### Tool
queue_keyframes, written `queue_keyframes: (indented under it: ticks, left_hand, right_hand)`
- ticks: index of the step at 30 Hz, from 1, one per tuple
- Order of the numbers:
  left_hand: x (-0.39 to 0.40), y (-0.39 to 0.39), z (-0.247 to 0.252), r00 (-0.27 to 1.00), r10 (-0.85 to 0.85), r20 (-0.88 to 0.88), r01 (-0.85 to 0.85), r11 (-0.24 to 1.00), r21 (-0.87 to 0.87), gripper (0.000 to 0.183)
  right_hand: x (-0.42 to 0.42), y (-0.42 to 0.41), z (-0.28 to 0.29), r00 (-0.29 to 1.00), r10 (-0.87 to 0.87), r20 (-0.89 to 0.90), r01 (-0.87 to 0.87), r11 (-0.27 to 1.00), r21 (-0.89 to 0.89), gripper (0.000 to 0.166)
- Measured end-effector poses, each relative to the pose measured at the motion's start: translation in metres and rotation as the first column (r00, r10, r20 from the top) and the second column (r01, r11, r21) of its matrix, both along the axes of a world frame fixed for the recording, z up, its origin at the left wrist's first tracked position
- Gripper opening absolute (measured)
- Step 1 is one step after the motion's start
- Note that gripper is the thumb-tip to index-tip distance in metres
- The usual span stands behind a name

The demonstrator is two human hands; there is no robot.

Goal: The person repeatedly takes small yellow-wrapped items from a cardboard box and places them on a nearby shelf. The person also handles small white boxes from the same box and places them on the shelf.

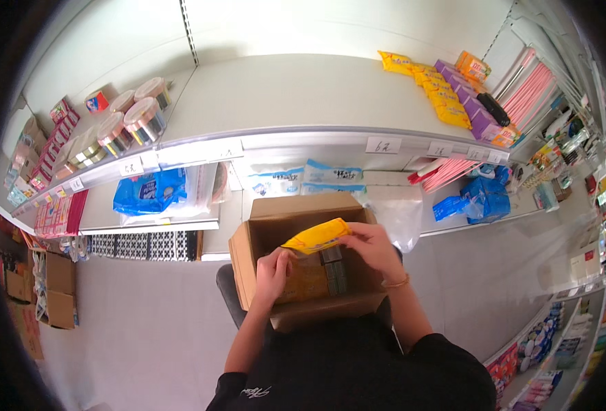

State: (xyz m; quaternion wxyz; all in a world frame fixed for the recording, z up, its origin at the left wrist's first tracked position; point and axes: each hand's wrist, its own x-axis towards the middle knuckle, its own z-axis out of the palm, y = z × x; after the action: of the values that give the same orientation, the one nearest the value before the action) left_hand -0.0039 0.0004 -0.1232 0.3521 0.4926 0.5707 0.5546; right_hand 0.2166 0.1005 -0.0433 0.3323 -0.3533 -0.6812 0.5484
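Observation:
A yellow wrapped packet (317, 236) is held between my two hands above an open cardboard box (303, 207). My left hand (273, 269) pinches its lower left end, and my right hand (372, 246) grips its right end. Inside the box lie more yellow packets (305, 281) and several small greyish-green boxes (336, 277). The cardboard box rests on a dark seat (227, 290), mostly hidden beneath it. On the shelf at the upper right, a row of similar yellow packets (444, 97) lies beside purple boxes (470, 105).
A long white shelf (292, 95) spans the view ahead, carrying clear jars (146, 120) at left. On the lower shelf are a blue bag (151, 192), white-and-blue packs (332, 174) and a blue package (485, 198). Cardboard boxes (60, 293) stand on the floor at left; stocked racks line the right.

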Motion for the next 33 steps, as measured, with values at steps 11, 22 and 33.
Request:
queue_keyframes:
  ticks: [11,22,33]
  left_hand:
    - [-0.003,-0.002,0.005,0.999,-0.033,-0.001,0.032,0.995,-0.095,0.026]
    - [-0.002,0.0,0.003,0.998,-0.043,-0.04,0.038,0.993,-0.115,0.024]
    - [-0.003,0.001,-0.001,0.989,-0.072,-0.132,0.051,0.987,-0.151,0.021]
  right_hand:
    - [0.051,0.136,0.159,0.775,-0.624,-0.103,0.537,0.563,0.629,0.025]
    - [0.067,0.348,0.152,0.696,-0.69,0.198,0.564,0.696,0.444,0.032]
    - [0.042,0.369,0.126,0.36,-0.906,0.222,0.445,0.376,0.813,0.029]
